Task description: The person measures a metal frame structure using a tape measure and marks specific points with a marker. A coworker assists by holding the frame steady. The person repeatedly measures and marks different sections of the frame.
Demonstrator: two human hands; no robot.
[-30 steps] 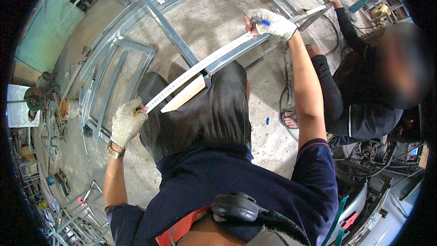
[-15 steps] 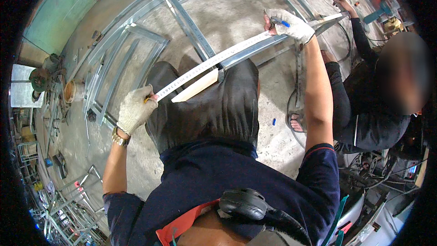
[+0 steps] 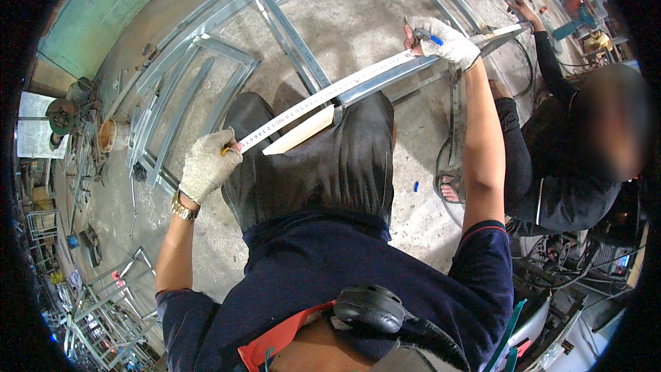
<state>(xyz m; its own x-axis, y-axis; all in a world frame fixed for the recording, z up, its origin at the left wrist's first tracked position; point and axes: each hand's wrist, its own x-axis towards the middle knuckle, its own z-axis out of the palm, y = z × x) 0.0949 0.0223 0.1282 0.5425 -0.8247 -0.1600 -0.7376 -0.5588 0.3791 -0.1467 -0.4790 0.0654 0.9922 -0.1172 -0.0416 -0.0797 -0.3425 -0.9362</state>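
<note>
A white tape measure is stretched between my two gloved hands, slanting up to the right along a metal bar. My left hand pinches its lower end, with a bit of yellow showing at the fingers. At the other end my right hand grips the tape against the bar and also holds a blue pen. A pale wooden strip lies below the tape across my thighs, its right end by the bar. What sits inside the right palm is hidden.
A co-worker crouches at right, one hand on the bar's far end. Metal frames stretch ahead, with more frame pieces at left. A blue cap-like piece lies on the floor. Welding cables and equipment crowd the lower right.
The view has shifted slightly. Both hands keep their hold on the stretched tape, and the bar and wooden strip stay in place.
</note>
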